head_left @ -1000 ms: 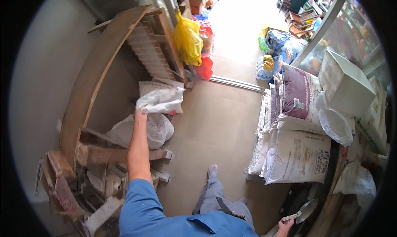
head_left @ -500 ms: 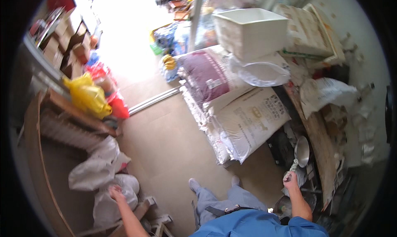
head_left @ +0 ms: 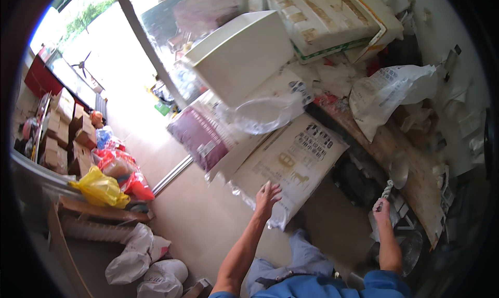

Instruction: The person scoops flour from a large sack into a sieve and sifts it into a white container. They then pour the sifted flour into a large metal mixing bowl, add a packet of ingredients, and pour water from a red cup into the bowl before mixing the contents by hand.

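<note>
- While the right hand (head_left: pixel 381 208) is clamped round the handle of a ladle (head_left: pixel 398 174) at the person's right side, the left hand (head_left: pixel 268 196) is bare, its fingers loosely apart; I cannot tell whether it touches the pale sack (head_left: pixel 291 165) behind it.
- Close below the right hand sits a round metal pan (head_left: pixel 412 250), partly lost in shadow.
- A wooden board (head_left: pixel 416 207) runs along the ladle's right, and a dark object (head_left: pixel 355 181) lies to its left, leaving a narrow space between.
- Past the pale sack come a purple-and-white sack (head_left: pixel 200 137), a clear plastic bag (head_left: pixel 267 116) and a big white bin (head_left: pixel 244 59).
- Farther off on the left, a yellow bag (head_left: pixel 101 190) lies near the doorway's metal track (head_left: pixel 173 176), with cardboard boxes (head_left: pixel 65 106) beyond.
- The ladle has a rounded, silvery metal bowl; its handle looks wrapped in something pale and knobbly.
- Its long axis slants up and slightly rightward from the fist, bowl end away from the person.
</note>
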The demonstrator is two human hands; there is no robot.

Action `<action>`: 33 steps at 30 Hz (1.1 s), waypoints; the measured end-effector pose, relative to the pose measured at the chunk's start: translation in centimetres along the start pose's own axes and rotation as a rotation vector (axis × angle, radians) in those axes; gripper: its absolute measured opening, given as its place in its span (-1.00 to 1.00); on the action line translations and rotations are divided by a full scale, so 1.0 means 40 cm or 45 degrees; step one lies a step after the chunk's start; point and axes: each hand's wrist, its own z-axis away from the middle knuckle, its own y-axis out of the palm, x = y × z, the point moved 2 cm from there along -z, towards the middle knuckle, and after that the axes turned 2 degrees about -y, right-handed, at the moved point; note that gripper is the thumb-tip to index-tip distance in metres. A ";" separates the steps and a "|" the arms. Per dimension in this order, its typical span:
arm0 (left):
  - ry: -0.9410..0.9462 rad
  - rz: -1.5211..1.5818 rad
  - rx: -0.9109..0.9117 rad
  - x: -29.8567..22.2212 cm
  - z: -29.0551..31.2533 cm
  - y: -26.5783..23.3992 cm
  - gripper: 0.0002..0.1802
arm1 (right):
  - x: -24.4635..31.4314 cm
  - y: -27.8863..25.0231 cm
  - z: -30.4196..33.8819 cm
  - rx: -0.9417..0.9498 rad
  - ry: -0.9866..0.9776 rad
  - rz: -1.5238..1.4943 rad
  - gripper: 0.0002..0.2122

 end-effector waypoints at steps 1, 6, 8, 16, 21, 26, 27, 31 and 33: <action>0.027 -0.055 0.039 -0.024 -0.081 0.111 -0.05 | 0.065 -0.004 -0.089 0.022 -0.034 0.051 -0.75; 0.177 0.720 0.278 -0.248 -0.438 0.408 0.13 | 0.361 0.032 -0.478 0.153 -0.193 -0.075 -0.76; 0.232 0.736 0.250 -0.301 -0.486 0.436 0.11 | 0.356 0.090 -0.543 0.130 -0.204 -0.244 -0.76; 0.703 -0.722 -1.007 -0.461 -0.206 0.300 -0.54 | -0.024 0.841 -0.265 0.832 -0.946 1.271 0.05; 1.400 -1.627 -1.144 -0.754 -0.072 0.378 -0.40 | 0.007 1.474 -0.081 0.956 -1.916 1.315 -0.11; 1.597 -2.083 -1.060 -1.009 -0.122 0.487 -0.07 | -0.051 1.676 0.019 1.407 -1.830 1.041 -0.70; 1.576 -2.130 -1.106 -1.060 -0.152 0.493 0.02 | -0.068 1.664 0.040 1.425 -1.861 0.932 -0.73; 1.496 -2.394 -1.229 -1.198 -0.277 0.498 0.26 | -0.124 1.506 0.177 1.518 -1.818 0.790 -0.78; 1.296 -2.429 -1.126 -1.253 -0.322 0.484 0.37 | -0.135 1.418 0.259 1.507 -1.799 0.743 -0.80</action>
